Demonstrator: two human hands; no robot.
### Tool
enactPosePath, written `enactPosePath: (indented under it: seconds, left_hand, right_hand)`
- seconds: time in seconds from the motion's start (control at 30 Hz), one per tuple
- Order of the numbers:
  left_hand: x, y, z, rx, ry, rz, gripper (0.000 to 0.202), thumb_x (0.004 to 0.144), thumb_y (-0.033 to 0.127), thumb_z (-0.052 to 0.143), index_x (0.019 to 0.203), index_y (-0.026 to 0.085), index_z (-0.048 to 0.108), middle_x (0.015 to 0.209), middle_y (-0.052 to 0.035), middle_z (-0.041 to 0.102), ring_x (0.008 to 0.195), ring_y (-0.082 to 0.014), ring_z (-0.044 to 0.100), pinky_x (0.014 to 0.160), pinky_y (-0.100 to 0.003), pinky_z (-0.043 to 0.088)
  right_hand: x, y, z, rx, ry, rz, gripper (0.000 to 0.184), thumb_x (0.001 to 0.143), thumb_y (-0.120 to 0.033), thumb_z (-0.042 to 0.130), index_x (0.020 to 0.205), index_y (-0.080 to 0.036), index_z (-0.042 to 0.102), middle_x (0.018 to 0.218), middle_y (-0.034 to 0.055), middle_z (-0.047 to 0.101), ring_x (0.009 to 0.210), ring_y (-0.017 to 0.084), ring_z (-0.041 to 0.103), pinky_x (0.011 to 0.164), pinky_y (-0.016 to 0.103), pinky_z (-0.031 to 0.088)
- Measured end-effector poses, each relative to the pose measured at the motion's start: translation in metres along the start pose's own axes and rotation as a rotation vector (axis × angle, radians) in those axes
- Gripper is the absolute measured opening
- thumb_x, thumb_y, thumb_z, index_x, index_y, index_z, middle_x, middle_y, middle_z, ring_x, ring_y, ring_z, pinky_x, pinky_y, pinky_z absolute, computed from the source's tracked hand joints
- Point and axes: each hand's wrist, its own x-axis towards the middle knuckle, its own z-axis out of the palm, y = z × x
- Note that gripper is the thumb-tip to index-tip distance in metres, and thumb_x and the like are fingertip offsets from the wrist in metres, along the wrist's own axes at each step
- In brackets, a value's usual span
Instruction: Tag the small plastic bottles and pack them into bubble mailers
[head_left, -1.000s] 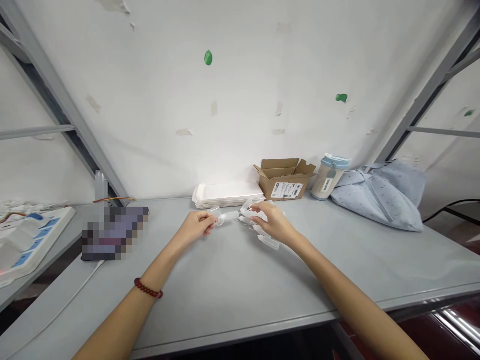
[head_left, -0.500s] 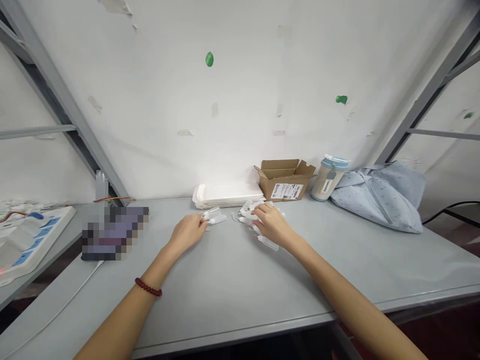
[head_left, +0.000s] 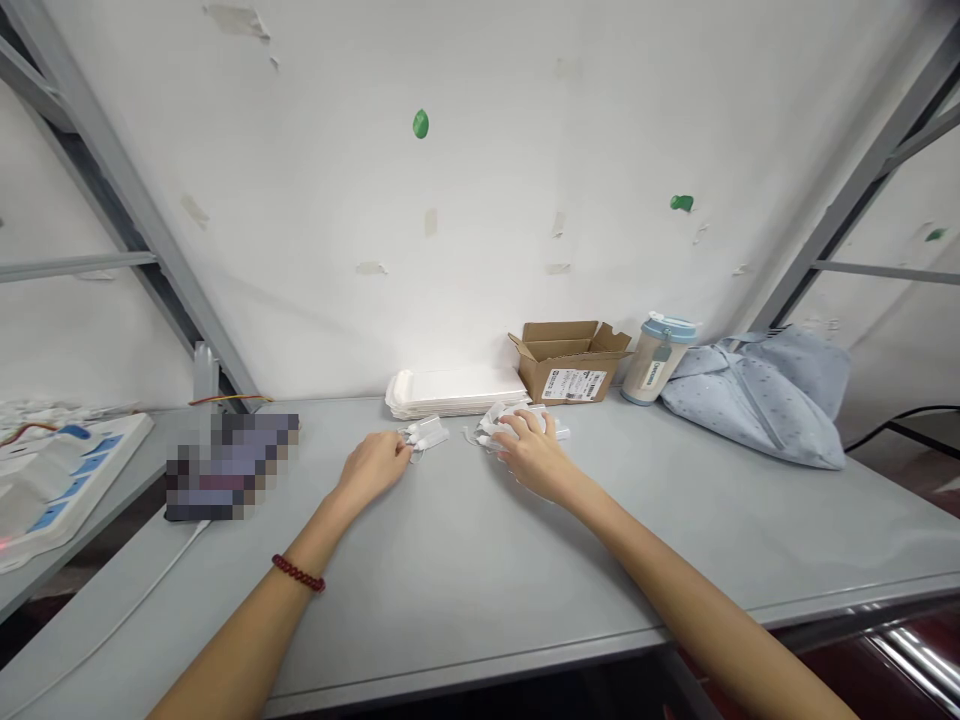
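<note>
My left hand (head_left: 375, 465) is closed in a pinch at the near end of a few small translucent white plastic pieces (head_left: 429, 432) with thin loops. These lie close together on the grey table. My right hand (head_left: 536, 455) rests palm down on a loose pile of similar white pieces (head_left: 491, 420), fingers apart and bent over them. Part of the pile is hidden under that hand. Just behind both groups lies a stack of flat white trays or sleeves (head_left: 457, 390).
An open cardboard box (head_left: 574, 365) stands behind my right hand, beside a blue-lidded tumbler (head_left: 658, 360) and a light blue cloth bag (head_left: 757, 400). On the left are a blurred phone-like object (head_left: 232, 465) with a cable and a white power strip (head_left: 82, 480).
The pieces at my left hand have drawn closer together. My right hand has shifted slightly toward me with fingers more spread, covering a piece that lay in front of the pile.
</note>
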Motion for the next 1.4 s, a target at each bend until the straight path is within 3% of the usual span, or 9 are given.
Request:
enactPosePath:
  seconds: [0.27,0.67,0.83,1.07,1.13,1.2,1.3,1.4]
  left_hand:
    - [0.0,0.003,-0.001,0.018,-0.012,-0.05,0.021,0.077,0.038,0.046,0.073,0.02,0.056,0.079,-0.0068,0.065,0.074,-0.0225,0.06,0.055,-0.025,0.032]
    - [0.006,-0.004,0.005,0.03,0.0,-0.054,0.018,0.078,0.033,0.046,0.076,0.02,0.058,0.081,-0.0076,0.067,0.076,-0.0236,0.062,0.056,-0.026,0.034]
    - [0.008,-0.007,0.009,0.021,0.103,-0.085,0.026,0.08,0.038,0.043,0.083,0.019,0.06,0.084,-0.0102,0.068,0.078,-0.0255,0.061,0.054,-0.027,0.034]
    - [0.008,-0.003,0.006,-0.213,0.229,-0.061,0.028,0.079,0.039,0.041,0.07,0.018,0.057,0.066,-0.006,0.064,0.068,-0.0225,0.06,0.059,-0.028,0.038]
    - [0.004,0.004,0.005,-0.362,0.184,-0.034,0.025,0.077,0.038,0.044,0.069,0.018,0.057,0.061,-0.0029,0.061,0.059,-0.0188,0.057,0.057,-0.027,0.039]
    - [-0.001,0.014,0.005,-0.542,0.068,0.005,0.025,0.075,0.039,0.047,0.072,0.017,0.057,0.058,0.0003,0.058,0.049,-0.0144,0.053,0.054,-0.026,0.039]
    - [-0.008,0.028,0.005,-0.753,-0.112,0.068,0.029,0.075,0.042,0.048,0.082,0.016,0.059,0.06,0.002,0.056,0.044,-0.011,0.05,0.05,-0.025,0.039]
    - [-0.012,0.035,0.006,-0.86,-0.179,0.107,0.032,0.077,0.042,0.047,0.09,0.015,0.06,0.062,0.0014,0.056,0.046,-0.0105,0.051,0.049,-0.024,0.038]
  right_hand:
    - [0.001,-0.004,-0.011,0.064,-0.157,0.024,0.031,0.088,-0.016,0.043,0.115,-0.019,0.058,0.134,0.0118,0.045,0.125,0.033,0.031,0.097,0.062,0.024]
    - [0.001,-0.004,-0.015,0.148,-0.14,0.027,0.023,0.086,-0.019,0.048,0.102,-0.02,0.065,0.114,0.0129,0.057,0.12,0.03,0.037,0.099,0.062,0.017]
    - [0.002,-0.002,-0.01,0.211,-0.01,0.027,0.022,0.087,-0.017,0.047,0.101,-0.021,0.063,0.105,0.0121,0.06,0.112,0.026,0.043,0.097,0.059,0.019]
    - [0.004,-0.001,-0.013,0.518,0.236,0.098,0.021,0.088,-0.019,0.044,0.097,-0.023,0.062,0.085,0.006,0.065,0.092,0.021,0.054,0.095,0.049,0.026]
    - [0.004,-0.004,-0.018,0.72,0.246,0.163,0.019,0.086,-0.025,0.047,0.097,-0.024,0.063,0.085,0.0044,0.065,0.086,0.02,0.056,0.085,0.039,0.037]
    - [0.003,-0.006,-0.022,0.942,0.221,0.259,0.021,0.084,-0.031,0.05,0.099,-0.023,0.063,0.082,0.0031,0.066,0.079,0.018,0.057,0.07,0.03,0.042]
    - [0.003,-0.009,-0.028,1.191,0.176,0.358,0.027,0.081,-0.038,0.053,0.1,-0.021,0.062,0.072,0.0016,0.065,0.063,0.014,0.053,0.058,0.025,0.038]
    - [0.003,-0.01,-0.03,1.333,0.125,0.387,0.032,0.078,-0.042,0.055,0.1,-0.019,0.061,0.07,0.0017,0.065,0.049,0.009,0.043,0.05,0.024,0.032]
